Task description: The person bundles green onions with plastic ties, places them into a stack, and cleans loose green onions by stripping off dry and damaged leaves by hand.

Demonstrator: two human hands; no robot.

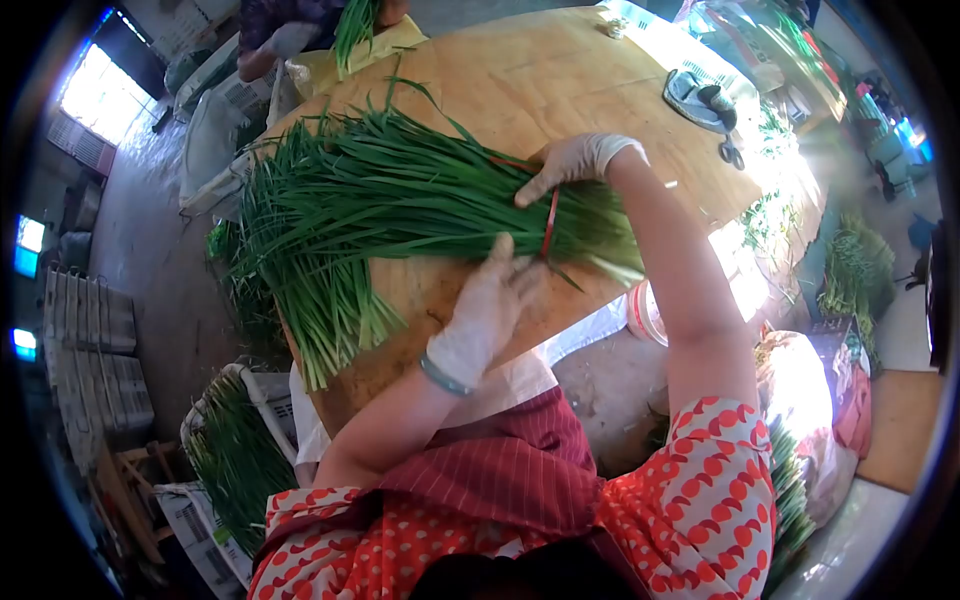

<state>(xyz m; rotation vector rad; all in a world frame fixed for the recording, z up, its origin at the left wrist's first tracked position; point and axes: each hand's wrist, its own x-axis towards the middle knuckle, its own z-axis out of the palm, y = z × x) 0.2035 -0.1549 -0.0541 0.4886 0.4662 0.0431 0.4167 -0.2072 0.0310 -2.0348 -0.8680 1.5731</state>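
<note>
- One big green bunch (430,195) lies on the brown table (520,80), at 11 o'clock. Its leaves point to 9 o'clock and its pale ends to 3 o'clock.
- A red band (550,225) goes across it, close to the pale ends.
- The right hand (575,168), in a white glove, is at 1 o'clock. It bends onto the bunch by the band. Some fingers are hidden, so I cannot tell how tight the grip is.
- The left hand (495,300), in a white glove too, is near the middle, by the low side of the bunch. Its thumb and fingers are apart, and the fingers look blurry.
- More green stalks (340,330) lie at 9 o'clock, beside the bunch.
- Scissors (732,152) sit at 2 o'clock.
- Another person (300,30) is at 11 o'clock, near some leaves (355,30).
</note>
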